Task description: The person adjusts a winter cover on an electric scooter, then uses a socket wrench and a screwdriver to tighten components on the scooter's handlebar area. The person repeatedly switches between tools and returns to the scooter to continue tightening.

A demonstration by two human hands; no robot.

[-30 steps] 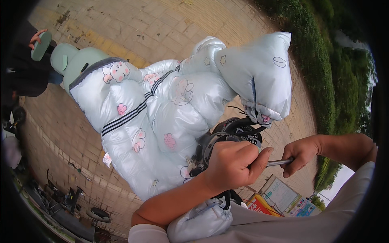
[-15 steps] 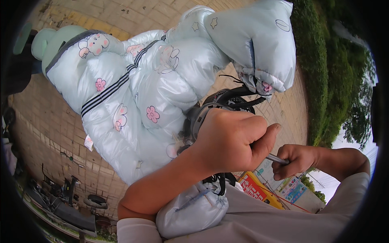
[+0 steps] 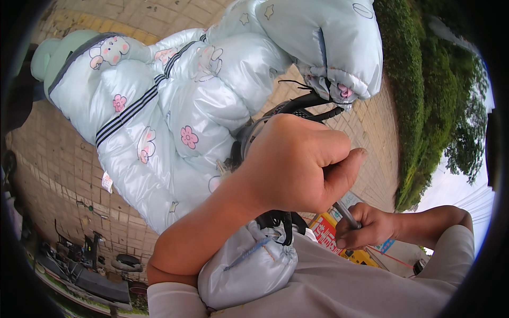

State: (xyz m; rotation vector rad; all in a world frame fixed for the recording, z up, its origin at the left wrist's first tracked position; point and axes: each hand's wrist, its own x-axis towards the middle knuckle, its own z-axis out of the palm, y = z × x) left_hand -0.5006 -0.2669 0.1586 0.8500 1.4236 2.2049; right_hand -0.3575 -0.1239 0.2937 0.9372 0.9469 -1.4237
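My left hand (image 3: 302, 161) is closed in a fist at the middle, gripping the upper part of a slim grey metal rod (image 3: 346, 213). My right hand (image 3: 368, 225), lower and to the right, has its fingers wrapped round the rod's other end. Behind my left hand lies a pale blue padded scooter windshield cover (image 3: 185, 95) with cartoon animals, pink flowers and dark stripes. One puffy hand muff (image 3: 350, 47) surrounds a handlebar end at the upper right; another muff (image 3: 249, 270) sits under my left forearm. The rod's end inside my left fist is hidden.
A black handlebar part with a lever (image 3: 313, 100) shows beyond my left hand. The scooter's pale green front (image 3: 61, 55) is at upper left. Parked two-wheelers (image 3: 90, 265) stand on brick paving (image 3: 58, 169). A hedge (image 3: 424, 106) runs along the right; a red-yellow sign (image 3: 324, 232) is behind my right hand.
My right hand has moved down and left, and the rod slants more steeply. My left hand sits slightly higher in view. The cover has shifted a little left and up in the picture.
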